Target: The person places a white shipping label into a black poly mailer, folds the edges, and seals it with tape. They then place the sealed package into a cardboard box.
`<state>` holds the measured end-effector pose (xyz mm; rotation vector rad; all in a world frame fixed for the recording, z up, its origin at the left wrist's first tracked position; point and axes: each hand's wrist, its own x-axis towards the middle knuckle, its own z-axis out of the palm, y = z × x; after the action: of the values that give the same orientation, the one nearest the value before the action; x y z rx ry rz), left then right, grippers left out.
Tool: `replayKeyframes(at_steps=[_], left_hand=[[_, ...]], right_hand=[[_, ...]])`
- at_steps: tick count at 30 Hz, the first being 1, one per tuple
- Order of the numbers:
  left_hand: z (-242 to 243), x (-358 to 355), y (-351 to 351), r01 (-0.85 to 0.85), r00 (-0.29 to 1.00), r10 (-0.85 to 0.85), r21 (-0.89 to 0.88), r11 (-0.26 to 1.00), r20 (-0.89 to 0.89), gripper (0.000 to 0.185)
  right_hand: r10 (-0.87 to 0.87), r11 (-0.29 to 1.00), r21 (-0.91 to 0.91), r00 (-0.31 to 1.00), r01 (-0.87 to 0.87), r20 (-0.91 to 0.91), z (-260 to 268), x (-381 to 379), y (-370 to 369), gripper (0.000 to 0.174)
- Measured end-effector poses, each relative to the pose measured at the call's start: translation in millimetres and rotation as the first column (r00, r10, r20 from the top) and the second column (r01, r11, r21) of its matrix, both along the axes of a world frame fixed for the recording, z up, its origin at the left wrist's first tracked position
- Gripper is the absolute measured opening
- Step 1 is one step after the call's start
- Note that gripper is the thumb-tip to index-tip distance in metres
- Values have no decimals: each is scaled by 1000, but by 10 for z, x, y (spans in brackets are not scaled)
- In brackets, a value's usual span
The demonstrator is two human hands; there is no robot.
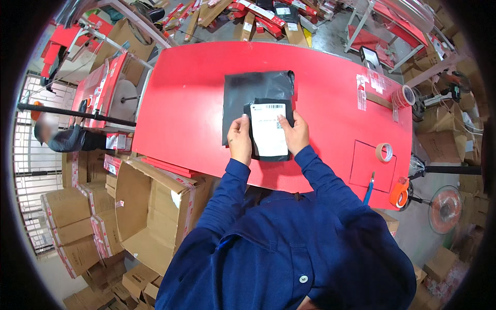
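Note:
Between my two hands is a small black plastic mailing bag (267,158) with a white shipping label (267,135) on its upper face. My left hand (240,141) grips its left edge, thumb on top. On the opposite side, my right hand (297,133) holds the right edge, with the thumb pressed on the label near a printed code. A larger black plastic mailing bag (252,87) lies flat on the red tabletop (186,116), partly covered by the small one. The fingers beneath the small bag are hidden.
At the right are a tape roll (384,152), an orange tape dispenser (399,192), a blue utility knife (370,188) and printed tape (403,97). An open cardboard box (151,209) stands at the left front. A person (69,135) is at another table. A fan (445,209) stands right.

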<state>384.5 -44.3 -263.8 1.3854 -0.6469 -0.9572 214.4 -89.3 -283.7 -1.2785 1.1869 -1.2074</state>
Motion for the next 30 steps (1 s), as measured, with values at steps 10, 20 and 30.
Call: replayKeyframes(at_steps=[10,20,30], left_hand=[[-451,644,-1168,-8,831,-94,181,984,549,34],[-581,889,-1194,161,555,-362,330,930,749,46],[-977,563,-1043,366,213,-525,431,825,824,68]], right_hand=[[-186,982,-110,663,155,-725,103,678,-1153,43],[-270,963,-232,485,138,-832,48,759,-1168,45],[-25,998,-3,376,58,-926,-423,800,-1045,84]])
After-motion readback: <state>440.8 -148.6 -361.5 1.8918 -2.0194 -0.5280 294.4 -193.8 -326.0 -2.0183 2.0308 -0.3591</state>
